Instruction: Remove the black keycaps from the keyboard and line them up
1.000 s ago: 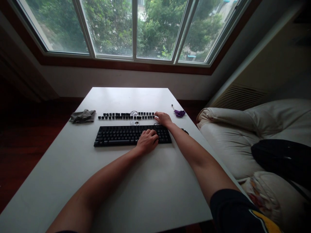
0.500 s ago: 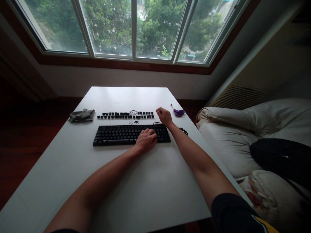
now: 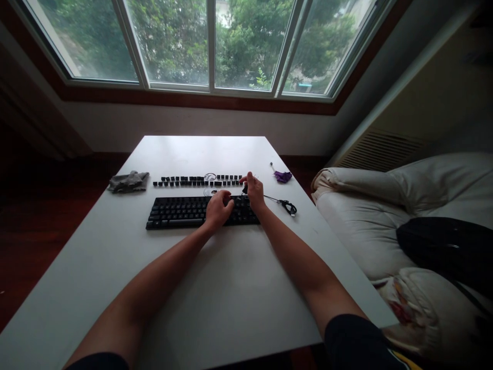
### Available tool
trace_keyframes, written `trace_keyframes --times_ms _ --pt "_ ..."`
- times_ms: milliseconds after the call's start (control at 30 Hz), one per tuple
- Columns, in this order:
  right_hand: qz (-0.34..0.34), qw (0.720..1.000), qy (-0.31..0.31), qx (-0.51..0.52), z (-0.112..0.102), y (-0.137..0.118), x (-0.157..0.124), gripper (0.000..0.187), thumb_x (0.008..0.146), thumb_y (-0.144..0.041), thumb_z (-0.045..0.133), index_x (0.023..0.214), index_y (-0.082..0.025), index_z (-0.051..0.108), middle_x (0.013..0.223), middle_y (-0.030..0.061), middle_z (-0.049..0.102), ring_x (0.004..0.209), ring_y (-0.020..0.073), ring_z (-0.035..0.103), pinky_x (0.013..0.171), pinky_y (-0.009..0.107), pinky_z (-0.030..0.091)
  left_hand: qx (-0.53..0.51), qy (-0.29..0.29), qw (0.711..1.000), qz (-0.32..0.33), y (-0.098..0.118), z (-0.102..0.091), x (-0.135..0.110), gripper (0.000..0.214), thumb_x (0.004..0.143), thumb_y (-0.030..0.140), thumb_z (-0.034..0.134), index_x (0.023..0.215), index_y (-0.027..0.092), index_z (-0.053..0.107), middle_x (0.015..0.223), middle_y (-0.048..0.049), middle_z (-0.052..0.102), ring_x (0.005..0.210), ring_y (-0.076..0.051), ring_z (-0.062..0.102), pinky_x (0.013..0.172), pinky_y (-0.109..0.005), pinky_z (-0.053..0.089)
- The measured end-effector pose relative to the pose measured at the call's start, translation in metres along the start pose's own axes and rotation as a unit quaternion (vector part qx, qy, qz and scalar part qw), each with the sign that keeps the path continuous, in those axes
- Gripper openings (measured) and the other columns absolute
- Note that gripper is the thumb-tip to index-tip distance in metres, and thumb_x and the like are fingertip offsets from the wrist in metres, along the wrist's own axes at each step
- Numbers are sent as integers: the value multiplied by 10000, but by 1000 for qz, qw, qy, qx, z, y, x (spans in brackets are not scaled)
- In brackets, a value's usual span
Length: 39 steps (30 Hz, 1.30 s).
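Note:
A black keyboard (image 3: pixel 181 211) lies across the white table (image 3: pixel 231 288). Behind it runs a row of loose black keycaps (image 3: pixel 185 181). My left hand (image 3: pixel 217 208) hovers over the right part of the keyboard, its fingers curled; whatever they hold is hidden. My right hand (image 3: pixel 254 191) is raised just behind the keyboard's right end and pinches a small dark keycap (image 3: pixel 244 189) between thumb and fingers. The two hands are close together, fingertips almost meeting.
A grey cloth (image 3: pixel 129 182) lies at the left. A thin wire loop (image 3: pixel 210 177) sits among the keycaps. A black cable (image 3: pixel 288 207) trails right of the keyboard, a purple item (image 3: pixel 283 176) behind it. A white cushioned seat (image 3: pixel 385 226) flanks the table's right edge.
My right hand lifted from the end of the keycap row and came back toward the keyboard with a pinch. My left hand rose off the keys and shifted left.

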State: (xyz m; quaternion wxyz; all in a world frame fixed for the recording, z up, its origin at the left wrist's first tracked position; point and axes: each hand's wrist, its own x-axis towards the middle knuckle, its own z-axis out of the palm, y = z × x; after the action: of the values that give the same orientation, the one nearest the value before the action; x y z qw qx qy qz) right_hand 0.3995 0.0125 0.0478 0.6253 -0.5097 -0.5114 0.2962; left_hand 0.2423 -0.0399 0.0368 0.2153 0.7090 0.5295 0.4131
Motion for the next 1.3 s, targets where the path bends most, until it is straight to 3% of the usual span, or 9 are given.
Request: trace_keyframes --times_ms 200,533,867,1133,1300 --pt "-15 1000 -6 -16 -1 -9 -9 722 892 -808 336 755 -199 698 669 7 517 614 127 480 601 268 398 -27 -49 998 0 -6 2 1 337 883 285 632 1220 266 631 1003 -12 739 925 -189 679 827 -314 509" --pt "-64 997 -37 -17 -1 -27 -18 626 937 -723 382 750 -202 674 672 5 502 641 134 480 639 276 401 -12 -91 995 30 -7 1 3 239 881 347 664 1094 264 731 965 -16 754 880 -189 684 821 -293 517" --pt "-31 999 13 -29 3 -16 -20 621 929 -744 363 733 -207 605 639 -8 474 604 137 450 616 281 395 -24 -130 990 44 -12 2 5 245 832 283 688 1067 277 754 923 13 755 799 -156 670 781 -263 508" --pt "-16 997 57 -48 1 0 -15 638 917 -772 322 704 -217 555 651 -6 475 620 147 457 642 284 414 -63 -122 990 38 -7 0 3 398 829 236 678 1222 294 672 991 9 760 842 -153 687 844 -279 520" --pt "-13 996 58 -61 2 0 -15 659 904 -799 282 701 -223 532 648 -4 480 623 153 467 645 287 422 -48 -114 991 54 -3 0 -2 356 842 206 659 1189 286 650 990 10 756 814 -153 679 786 -272 513"
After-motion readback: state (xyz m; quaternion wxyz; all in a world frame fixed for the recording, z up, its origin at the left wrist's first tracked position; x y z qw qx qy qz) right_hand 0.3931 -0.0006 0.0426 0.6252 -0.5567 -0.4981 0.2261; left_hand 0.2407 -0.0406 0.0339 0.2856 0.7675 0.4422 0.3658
